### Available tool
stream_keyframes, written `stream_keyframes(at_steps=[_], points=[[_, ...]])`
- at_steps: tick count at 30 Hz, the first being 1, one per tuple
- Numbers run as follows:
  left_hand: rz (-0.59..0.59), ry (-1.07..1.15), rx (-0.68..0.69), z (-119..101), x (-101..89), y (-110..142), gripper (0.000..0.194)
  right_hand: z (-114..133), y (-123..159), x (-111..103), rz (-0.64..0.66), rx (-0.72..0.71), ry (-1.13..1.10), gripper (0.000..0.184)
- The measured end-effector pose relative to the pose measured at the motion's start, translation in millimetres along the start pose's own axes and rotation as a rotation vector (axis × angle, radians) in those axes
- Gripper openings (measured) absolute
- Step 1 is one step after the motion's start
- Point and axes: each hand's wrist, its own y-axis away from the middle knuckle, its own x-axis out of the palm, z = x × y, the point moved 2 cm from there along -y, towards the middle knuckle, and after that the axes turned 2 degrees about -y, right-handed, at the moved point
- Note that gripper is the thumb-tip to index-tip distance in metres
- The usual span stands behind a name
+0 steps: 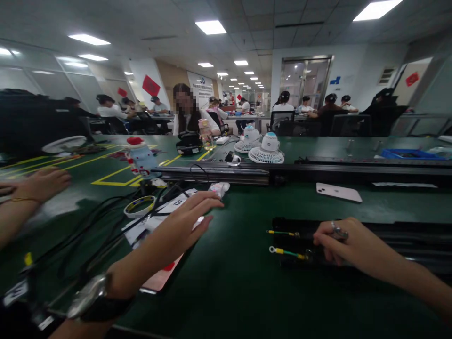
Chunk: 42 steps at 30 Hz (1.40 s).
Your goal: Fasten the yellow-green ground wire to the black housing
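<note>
"Position of the black rails (381, 230)?"

"Three o'clock from the bare middle of the green table (233, 273), lying flat. Two leads (286, 252) with ring ends point from them toward nine."

"Right hand (339, 238)?"

"At the rails, beside the leads, fingers curled downward, ring worn. Whether anything is pinched, I cannot tell."

"Left hand (197, 214)?"

"Nine o'clock, open and palm down, fingers extended over the printed papers (176, 205), apparently empty. Watch on wrist."

"Surroundings?"

"Pink flat item (160, 278) at eight, partly under the left forearm. Tape roll (139, 206) near ten, beside cables; snowman-patterned container (141, 157) at ten. Pale phone (339, 192) at two. White fans (266, 149) at one."

"Others present?"

"Seated person (187, 113) at eleven, across the table. Another person's hand (47, 183) enters between nine and ten, bracelet on wrist."
</note>
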Motion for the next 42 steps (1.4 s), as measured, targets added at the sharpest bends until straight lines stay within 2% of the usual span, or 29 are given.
stream_keyframes(at_steps=[3, 7, 11, 15, 27, 36, 42], points=[[0.035, 0.064, 0.136, -40, 11.7, -28, 0.026, 0, -2, -2, 0.01, 0.003, 0.01, 0.035], [0.083, 0.193, 0.255, -78, 45.8, -75, 0.02, 1, -1, -4, 0.027, -0.014, 0.04, 0.031], [0.13, 0.269, 0.319, -85, 82.8, -107, 0.021, 6, -1, -8, 0.018, -0.031, 0.051, 0.03], [0.24, 0.287, 0.345, -82, 103.7, -119, 0.019, 10, -5, -10, 0.03, -0.042, 0.086, 0.031], [0.314, 0.358, 0.434, -78, 126.8, -140, 0.015, 9, -5, -12, 0.078, -0.078, 0.043, 0.026], [0.34, 0.481, 0.432, -79, 126.3, -141, 0.015, 14, -13, -20, 0.113, -0.147, 0.134, 0.024], [0.331, 0.494, 0.445, -80, 126.7, -140, 0.014, 5, -15, -16, 0.121, -0.081, 0.049, 0.015]])
